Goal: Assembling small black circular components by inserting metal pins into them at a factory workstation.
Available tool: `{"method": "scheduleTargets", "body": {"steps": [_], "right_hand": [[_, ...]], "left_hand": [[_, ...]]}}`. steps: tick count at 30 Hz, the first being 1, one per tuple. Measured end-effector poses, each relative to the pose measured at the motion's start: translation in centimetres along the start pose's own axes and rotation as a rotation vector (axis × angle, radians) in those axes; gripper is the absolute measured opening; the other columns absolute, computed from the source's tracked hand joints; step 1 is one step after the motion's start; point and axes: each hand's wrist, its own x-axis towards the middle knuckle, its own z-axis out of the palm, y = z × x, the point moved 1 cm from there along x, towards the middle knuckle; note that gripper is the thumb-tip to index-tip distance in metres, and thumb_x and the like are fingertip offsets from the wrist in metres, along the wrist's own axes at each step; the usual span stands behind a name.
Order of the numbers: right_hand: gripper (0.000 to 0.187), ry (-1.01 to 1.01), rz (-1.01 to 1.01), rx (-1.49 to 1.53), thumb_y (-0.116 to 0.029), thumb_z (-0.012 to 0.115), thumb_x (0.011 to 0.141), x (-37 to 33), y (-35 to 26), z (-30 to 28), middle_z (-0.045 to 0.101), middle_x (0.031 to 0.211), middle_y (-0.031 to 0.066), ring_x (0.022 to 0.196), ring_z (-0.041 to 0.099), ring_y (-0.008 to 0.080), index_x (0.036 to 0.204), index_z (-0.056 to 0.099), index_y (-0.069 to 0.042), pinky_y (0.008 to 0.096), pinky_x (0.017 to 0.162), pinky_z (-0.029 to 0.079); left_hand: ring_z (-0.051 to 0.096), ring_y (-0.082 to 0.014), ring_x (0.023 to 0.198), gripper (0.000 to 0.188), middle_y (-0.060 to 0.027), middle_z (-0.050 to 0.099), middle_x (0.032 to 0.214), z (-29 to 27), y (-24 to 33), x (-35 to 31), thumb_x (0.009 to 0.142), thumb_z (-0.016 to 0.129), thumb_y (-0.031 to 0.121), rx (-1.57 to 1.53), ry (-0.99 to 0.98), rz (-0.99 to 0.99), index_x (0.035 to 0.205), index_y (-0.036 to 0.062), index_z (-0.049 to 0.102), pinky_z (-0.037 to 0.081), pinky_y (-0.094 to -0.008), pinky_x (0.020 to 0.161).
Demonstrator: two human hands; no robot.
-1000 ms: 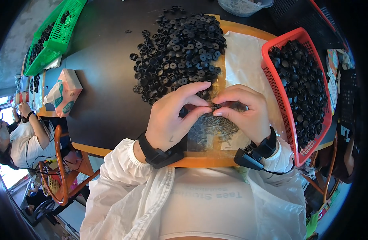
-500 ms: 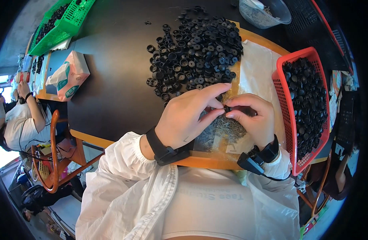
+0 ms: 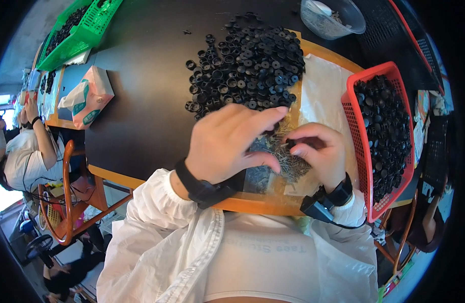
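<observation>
My right hand pinches a small black plastic part between thumb and fingers. The grip hides most of the part. To its left, my left hand has its thumb and index finger spread apart, with nothing visible between them. Below and between the hands lies a heap of thin metal pins, partly covered by my right fingers. Just beyond my left hand spreads a large pile of round black plastic caps, some hollow side up, others showing a center hole.
At right, a red basket holds many black caps, beside a white sheet. A clear plastic bowl stands at the far right. Left on the dark table are a tissue pack and a green basket. Another person sits at far left.
My left thumb and index finger have parted and drawn back from my right fingertips, the hand shifting slightly left. The small black part stays in my right hand.
</observation>
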Motion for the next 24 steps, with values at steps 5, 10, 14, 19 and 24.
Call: {"method": "scheduleTargets", "body": {"steps": [5,10,14,19,24], "right_hand": [[0.026,0.017,-0.01,0.724,-0.009,0.071,0.088,0.2,1.7,-1.8,0.067,0.1,0.0107,0.079,0.061,0.0133,0.11,0.061,0.0,0.0253,0.075,0.05],[0.025,0.037,0.025,0.845,-0.012,0.071,0.088,0.4,1.4,-1.9,0.065,0.104,0.0122,0.075,0.057,0.0112,0.108,0.059,-0.003,0.0235,0.071,0.049],[0.024,-0.085,0.112,0.75,-0.005,0.071,0.086,0.4,1.0,-1.1,0.066,0.104,0.0117,0.082,0.06,0.011,0.106,0.059,-0.004,0.0232,0.074,0.051],[0.024,-0.129,0.166,0.722,0.0,0.07,0.085,0.3,1.2,-1.0,0.066,0.105,0.0108,0.092,0.062,0.0118,0.106,0.059,-0.004,0.0246,0.079,0.052],[0.022,-0.03,0.16,0.552,-0.001,0.07,0.086,0.3,0.4,-0.1,0.065,0.102,0.0061,0.091,0.061,0.0102,0.106,0.06,-0.003,0.0236,0.079,0.051]], "left_hand": [[0.053,-0.0236,0.078,0.047,-0.0021,0.053,0.083,-2.8,-3.0,0.5,0.046,0.085,0.043,0.135,-0.205,0.202,0.078,0.0131,0.069,0.042,-0.0345,0.069],[0.053,-0.0229,0.076,0.042,-0.002,0.054,0.083,-3.4,-3.4,0.0,0.051,0.087,0.037,0.201,-0.197,0.11,0.083,0.014,0.071,0.042,-0.0339,0.069],[0.054,-0.0219,0.078,0.04,-0.0011,0.055,0.083,-1.2,-3.2,0.0,0.055,0.087,0.033,0.251,-0.164,0.101,0.086,0.0143,0.071,0.043,-0.0328,0.069],[0.058,-0.0189,0.079,0.027,0.0035,0.06,0.084,0.0,-2.6,0.4,0.063,0.082,0.021,0.283,-0.194,0.147,0.087,0.0151,0.072,0.046,-0.0334,0.068],[0.062,-0.0227,0.079,0.029,-0.005,0.067,0.088,-0.5,-2.1,0.3,0.065,0.083,0.011,0.112,-0.1,0.03,0.091,0.0083,0.07,0.05,-0.0331,0.071]]}}
